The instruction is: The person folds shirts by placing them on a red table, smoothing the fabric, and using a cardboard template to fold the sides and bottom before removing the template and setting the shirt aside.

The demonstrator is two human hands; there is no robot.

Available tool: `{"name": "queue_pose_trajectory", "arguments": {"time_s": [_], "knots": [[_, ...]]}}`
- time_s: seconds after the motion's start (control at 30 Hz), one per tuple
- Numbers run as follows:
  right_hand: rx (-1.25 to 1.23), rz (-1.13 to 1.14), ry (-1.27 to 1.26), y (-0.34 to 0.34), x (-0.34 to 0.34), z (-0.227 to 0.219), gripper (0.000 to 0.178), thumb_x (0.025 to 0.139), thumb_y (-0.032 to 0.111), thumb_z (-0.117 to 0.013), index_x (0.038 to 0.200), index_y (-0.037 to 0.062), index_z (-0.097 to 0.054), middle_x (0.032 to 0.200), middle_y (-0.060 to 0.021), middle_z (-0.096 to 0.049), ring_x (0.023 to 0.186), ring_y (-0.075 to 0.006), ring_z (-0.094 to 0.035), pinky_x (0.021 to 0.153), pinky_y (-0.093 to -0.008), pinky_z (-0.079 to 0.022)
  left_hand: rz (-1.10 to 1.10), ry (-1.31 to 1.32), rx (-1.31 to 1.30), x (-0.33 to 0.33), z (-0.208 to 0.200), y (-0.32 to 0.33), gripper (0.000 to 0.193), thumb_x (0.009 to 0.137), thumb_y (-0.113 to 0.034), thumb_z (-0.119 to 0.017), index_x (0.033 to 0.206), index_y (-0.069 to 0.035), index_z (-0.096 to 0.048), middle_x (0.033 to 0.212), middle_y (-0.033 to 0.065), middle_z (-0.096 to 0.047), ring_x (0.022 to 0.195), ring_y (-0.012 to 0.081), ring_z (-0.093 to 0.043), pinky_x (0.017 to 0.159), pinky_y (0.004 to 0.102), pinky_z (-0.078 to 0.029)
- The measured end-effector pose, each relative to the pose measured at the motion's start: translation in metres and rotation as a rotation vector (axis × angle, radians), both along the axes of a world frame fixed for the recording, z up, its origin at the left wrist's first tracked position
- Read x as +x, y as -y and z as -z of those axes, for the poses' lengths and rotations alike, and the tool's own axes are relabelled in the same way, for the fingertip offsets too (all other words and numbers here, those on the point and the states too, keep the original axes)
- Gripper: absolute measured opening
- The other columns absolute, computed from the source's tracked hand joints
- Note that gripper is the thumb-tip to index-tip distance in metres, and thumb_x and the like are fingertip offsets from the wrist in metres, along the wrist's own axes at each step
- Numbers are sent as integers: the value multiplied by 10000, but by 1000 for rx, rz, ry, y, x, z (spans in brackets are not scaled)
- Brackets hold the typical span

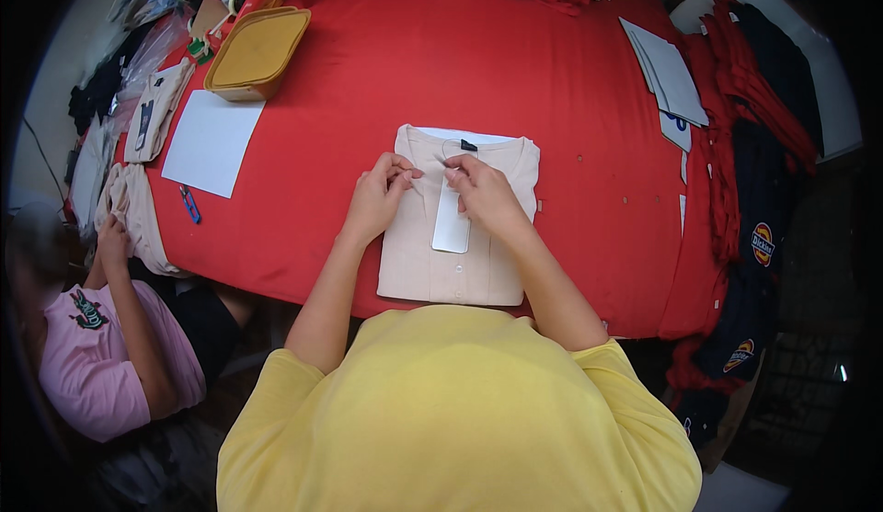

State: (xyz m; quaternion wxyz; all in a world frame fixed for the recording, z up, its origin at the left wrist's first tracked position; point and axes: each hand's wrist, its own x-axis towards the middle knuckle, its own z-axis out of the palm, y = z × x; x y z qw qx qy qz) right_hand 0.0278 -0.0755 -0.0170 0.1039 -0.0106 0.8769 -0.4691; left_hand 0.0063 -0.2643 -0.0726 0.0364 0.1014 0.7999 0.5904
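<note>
A cream buttoned garment (414,277) lies neatly folded in front of me, its neckline away from me. White card (441,133) shows inside the neck opening, beside a small black label (469,146). A long pale hang tag (451,227) lies down the garment's front. My left hand (377,201) rests over the left of the neckline, thumb and fingertips pinched; what they hold is too small to tell. My right hand (487,199) is closed over the tag's upper end, with a thin greyish thing at its fingertips that I cannot make out.
On the red-covered table (589,264) stand a yellow-lidded tub (258,47), white paper (216,144) and a blue cutter (190,204). Grey-white cards (667,75) lie at right, near hanging red and dark garments (759,181). A person (120,356) in pink sits at left, handling cream cloth (138,218).
</note>
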Motion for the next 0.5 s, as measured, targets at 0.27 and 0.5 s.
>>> {"name": "queue_pose_trajectory", "arguments": {"time_s": [0.27,0.5], "knots": [[-228,71,145,-5,10,-2,318,980,202,-486,1229,12,-431,910,-120,-633,649,-138,-631,571,-246,-524,-120,11,99,1,-4,-10,209,806,-3,-695,956,-9,-549,828,49,-656,766,115,-603,711,239,-473],[-456,264,106,-70,4,-8,310,957,164,-517,1210,-16,-535,916,-91,-635,661,-118,-609,598,-237,-514,142,309,94,51,-52,98,81,847,-62,-669,834,-3,-615,770,34,-637,730,90,-585,663,237,-468]]}}
